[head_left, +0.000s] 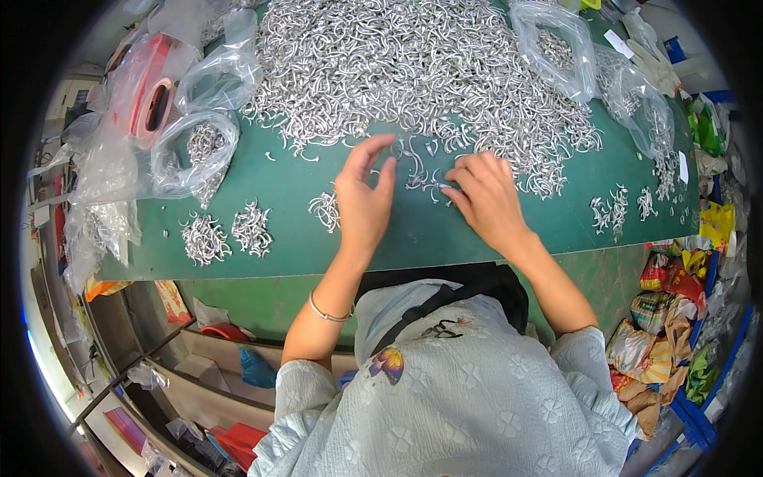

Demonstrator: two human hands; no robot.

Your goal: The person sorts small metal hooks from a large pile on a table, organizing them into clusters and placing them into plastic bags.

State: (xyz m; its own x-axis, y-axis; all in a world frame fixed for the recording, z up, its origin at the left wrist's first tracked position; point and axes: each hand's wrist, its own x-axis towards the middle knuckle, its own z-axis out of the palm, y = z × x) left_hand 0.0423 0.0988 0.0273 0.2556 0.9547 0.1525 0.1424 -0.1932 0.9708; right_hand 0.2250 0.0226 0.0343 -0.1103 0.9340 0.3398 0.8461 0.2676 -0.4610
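A large heap of small curved silver metal pieces (413,63) covers the far middle of the green table (318,254). My left hand (366,191) is raised just in front of the heap, thumb and forefinger apart, with nothing visible between them. Beside its wrist lies a small pile of the same pieces (325,211). My right hand (489,199) reaches over the table with bent fingers, thumb and forefinger parted. Next to its fingertips are a few loose curved pieces (416,176); whether they touch is hard to tell.
Two small piles of pieces (204,238) sit at the near left, others (610,211) at the right. Open clear plastic bags (195,155) with pieces stand at the left and far right. A red-and-pink container (151,99) is behind. Colourful packages (656,318) fill a right-hand shelf.
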